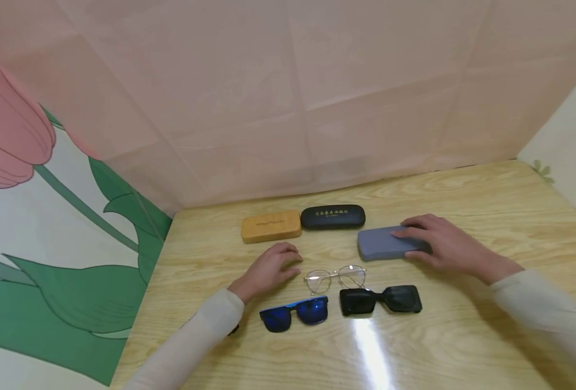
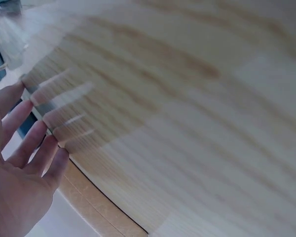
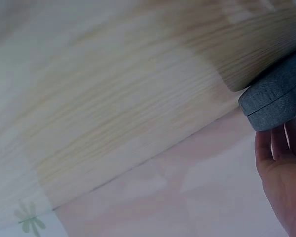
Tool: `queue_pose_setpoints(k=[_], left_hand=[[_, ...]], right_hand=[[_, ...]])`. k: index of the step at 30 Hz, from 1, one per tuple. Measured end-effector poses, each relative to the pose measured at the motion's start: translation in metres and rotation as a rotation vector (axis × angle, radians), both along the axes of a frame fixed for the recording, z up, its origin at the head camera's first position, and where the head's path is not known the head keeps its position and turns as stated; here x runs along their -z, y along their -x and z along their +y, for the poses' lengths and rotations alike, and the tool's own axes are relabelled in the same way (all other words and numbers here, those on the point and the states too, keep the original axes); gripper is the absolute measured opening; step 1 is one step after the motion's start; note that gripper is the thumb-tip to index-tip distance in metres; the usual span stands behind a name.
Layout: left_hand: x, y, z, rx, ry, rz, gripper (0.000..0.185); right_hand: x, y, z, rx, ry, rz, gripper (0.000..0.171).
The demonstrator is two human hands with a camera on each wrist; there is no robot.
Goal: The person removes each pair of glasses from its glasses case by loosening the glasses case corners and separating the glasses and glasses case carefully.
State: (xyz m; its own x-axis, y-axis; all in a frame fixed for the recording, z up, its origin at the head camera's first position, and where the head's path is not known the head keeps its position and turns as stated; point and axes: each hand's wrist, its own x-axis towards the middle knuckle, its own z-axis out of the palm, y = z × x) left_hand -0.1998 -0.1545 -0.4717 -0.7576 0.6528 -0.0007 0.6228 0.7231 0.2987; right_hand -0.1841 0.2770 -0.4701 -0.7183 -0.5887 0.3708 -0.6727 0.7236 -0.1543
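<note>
— Where the right hand (image 1: 444,246) lies: on top of the grey case (image 1: 387,244), fingers curled over its upper face, gripping it on the wooden table (image 1: 487,206). Same grip in the right wrist view, fingers behind the case's rounded end.

— And the left hand (image 1: 273,268)?

— Down on the table, fingers loosely bent, holding nothing, just left of the wire-rimmed glasses (image 1: 335,278). Spread and relaxed in the left wrist view, though blurred.

— Counts?

— Two hands. Three cases: the grey one, a tan case (image 1: 270,226), a dark navy case (image 1: 333,216). Three pairs of eyewear: the wire-rimmed glasses, blue sunglasses (image 1: 295,313), black sunglasses (image 1: 380,299).

— Lie of the grey case?

— Flat, closed, long axis running left to right across the table, slightly tilted, left end free, right end under the hand. Sits right of the navy case, a little nearer the person, above the black sunglasses and apart from them.

— Further out?

— Tan and navy cases side by side in the back row, long axes also left to right. Both sunglasses in the front row. Pink cloth (image 1: 317,92) behind the table, flower print (image 1: 49,227) at left.
</note>
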Motion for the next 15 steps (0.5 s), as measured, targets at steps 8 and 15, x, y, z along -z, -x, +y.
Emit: queue_pose_setpoints(k=[8, 15], left_hand=[[0.001, 0.000, -0.002, -0.001, 0.005, -0.025, 0.030], [0.000, 0.000, -0.001, 0.011, -0.009, -0.025, 0.030]], right_hand=[[0.002, 0.002, 0.015, 0.017, 0.019, 0.012, 0.059], [0.002, 0.002, 0.021, 0.034, 0.019, -0.012, 0.060]])
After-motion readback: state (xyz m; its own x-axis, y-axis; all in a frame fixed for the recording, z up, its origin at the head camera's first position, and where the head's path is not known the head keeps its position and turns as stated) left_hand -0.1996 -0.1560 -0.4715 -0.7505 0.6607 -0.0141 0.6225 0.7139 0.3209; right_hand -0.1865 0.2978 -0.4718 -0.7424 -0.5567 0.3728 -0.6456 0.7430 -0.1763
